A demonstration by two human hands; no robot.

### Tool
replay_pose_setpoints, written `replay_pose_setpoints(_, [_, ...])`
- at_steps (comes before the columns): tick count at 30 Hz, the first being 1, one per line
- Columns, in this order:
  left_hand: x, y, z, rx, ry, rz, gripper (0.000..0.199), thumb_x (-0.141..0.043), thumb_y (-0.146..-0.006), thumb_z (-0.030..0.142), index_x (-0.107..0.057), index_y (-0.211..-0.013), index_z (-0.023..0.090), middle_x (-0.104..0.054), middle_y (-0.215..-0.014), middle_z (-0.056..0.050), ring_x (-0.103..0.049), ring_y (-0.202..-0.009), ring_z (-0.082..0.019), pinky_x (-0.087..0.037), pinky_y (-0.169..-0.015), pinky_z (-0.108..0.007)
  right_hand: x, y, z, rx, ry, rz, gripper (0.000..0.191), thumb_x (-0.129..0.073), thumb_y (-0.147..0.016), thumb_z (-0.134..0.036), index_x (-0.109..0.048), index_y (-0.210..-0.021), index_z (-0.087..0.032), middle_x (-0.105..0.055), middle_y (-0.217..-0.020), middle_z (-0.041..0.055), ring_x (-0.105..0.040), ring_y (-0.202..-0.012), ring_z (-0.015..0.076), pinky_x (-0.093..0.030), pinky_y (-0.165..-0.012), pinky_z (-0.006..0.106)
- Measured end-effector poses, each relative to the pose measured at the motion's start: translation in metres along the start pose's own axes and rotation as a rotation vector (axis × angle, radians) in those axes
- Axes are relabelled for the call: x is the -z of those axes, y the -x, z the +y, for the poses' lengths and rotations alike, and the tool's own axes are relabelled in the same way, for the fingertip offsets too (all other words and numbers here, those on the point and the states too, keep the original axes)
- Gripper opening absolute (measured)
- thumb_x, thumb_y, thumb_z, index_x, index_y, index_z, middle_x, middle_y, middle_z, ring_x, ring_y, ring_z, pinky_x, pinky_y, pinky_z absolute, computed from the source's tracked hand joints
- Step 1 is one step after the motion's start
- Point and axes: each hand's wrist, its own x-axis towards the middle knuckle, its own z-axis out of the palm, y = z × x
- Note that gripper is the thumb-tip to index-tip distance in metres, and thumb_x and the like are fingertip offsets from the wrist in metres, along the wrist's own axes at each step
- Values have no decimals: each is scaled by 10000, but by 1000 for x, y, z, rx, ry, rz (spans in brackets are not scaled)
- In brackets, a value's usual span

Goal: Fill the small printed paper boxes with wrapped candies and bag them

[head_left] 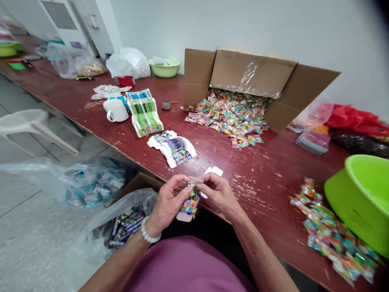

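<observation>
A small dark printed candy box (191,201) is held between my two hands over the table's front edge, its pale bottom flap hanging loose. My left hand (172,198), with a white bead bracelet at the wrist, pinches the box's upper left side. The fingers of my right hand (219,192) are closed at its top edge. Just beyond them lies a white-flapped piece of card (214,171), partly hidden by the right hand. Farther up, a fanned stack of flat dark box blanks (179,150) rests on the table.
Small candy packets (231,111) spill from a cardboard carton (253,73). More packets (334,235) lie beside a green basin (358,194). Green box blanks (146,115) and a white mug (116,110) stand left. Below, a plastic-lined carton holds dark boxes (127,225).
</observation>
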Motion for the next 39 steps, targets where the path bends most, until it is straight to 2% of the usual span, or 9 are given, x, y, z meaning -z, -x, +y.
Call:
replay_pose_setpoints(3, [0, 1, 3, 71, 153, 3, 501, -803, -760, 348, -499, -1142, 231, -677, -788, 33, -647, -692, -132, -518, -669, -231, 2, 3, -2, 76, 149, 27, 183, -731, -837, -371, -701, -798, -195, -670, -767, 20, -589, -688, 145, -467, -631, 258])
replay_pose_setpoints(5, [1, 2, 5, 183, 248, -106, 499, -767, -794, 414, -507, -1173, 219, -687, -830, 6, -666, -699, -141, -531, -660, -243, 2, 5, -3, 106, 142, 59, 185, -717, -851, -381, -696, -809, -202, -652, -760, 15, -586, -656, 140, -465, -597, 255])
replay_pose_setpoints(8, [0, 2, 5, 397, 360, -299, 499, -578, -882, 598, -571, -1140, 171, -702, -846, -65, -679, -594, -170, -527, -547, -263, 2, 8, -3, 117, 145, 24, 188, -676, -887, -400, -704, -872, -215, -650, -781, 22, -616, -648, 148, -489, -586, 268])
replay_pose_setpoints(11, [-3, 0, 1, 524, 421, -281, 606, -422, -906, 688, -582, -1163, 164, -671, -705, -46, -622, -437, -160, -455, -412, -235, 2, 9, -5, 156, 207, -56, 194, -677, -884, -405, -711, -860, -214, -688, -860, 46, -671, -730, 178, -531, -684, 310])
replay_pose_setpoints(18, [-9, -2, -1, 366, 268, -232, 702, -392, -892, 726, -607, -1240, 155, -660, -660, -35, -582, -401, -130, -416, -376, -198, -5, 1, -13, -119, -69, -104, 265, -755, -803, -445, -661, -852, -203, -734, -718, 13, -655, -487, 156, -516, -484, 271])
replay_pose_setpoints(26, [-3, -3, -1, 261, 84, -219, 768, -386, -851, 782, -718, -802, 92, -645, -582, -82, -564, -399, -119, -413, -400, -198, -10, -2, -26, -183, -219, -73, 294, -823, -720, -436, -642, -724, -204, -727, -639, 9, -639, -430, 173, -501, -430, 285])
replay_pose_setpoints(32, [-3, -4, -3, 251, 108, -186, 781, -445, -851, 754, -631, -1261, 116, -634, -603, -36, -546, -393, -123, -411, -370, -200, -7, 7, -14, 71, 20, -145, 218, -665, -890, -432, -690, -830, -225, -734, -1086, 59, -700, -770, 185, -560, -700, 335])
replay_pose_setpoints(36, [-6, -11, -8, 271, 124, -156, 722, -421, -901, 700, -526, -1385, 175, -617, -623, -6, -565, -411, -128, -422, -380, -204, -8, 11, -9, 181, 169, -119, 201, -587, -947, -412, -715, -996, -266, -695, -1125, 68, -679, -881, 192, -550, -779, 347])
replay_pose_setpoints(39, [-9, -17, -8, 295, 227, -167, 629, -441, -925, 648, -516, -1368, 207, -654, -692, -18, -616, -484, -142, -480, -448, -228, 9, -8, -5, 254, 308, -132, 188, -585, -950, -394, -719, -981, -266, -698, -1094, 61, -663, -970, 204, -526, -871, 366])
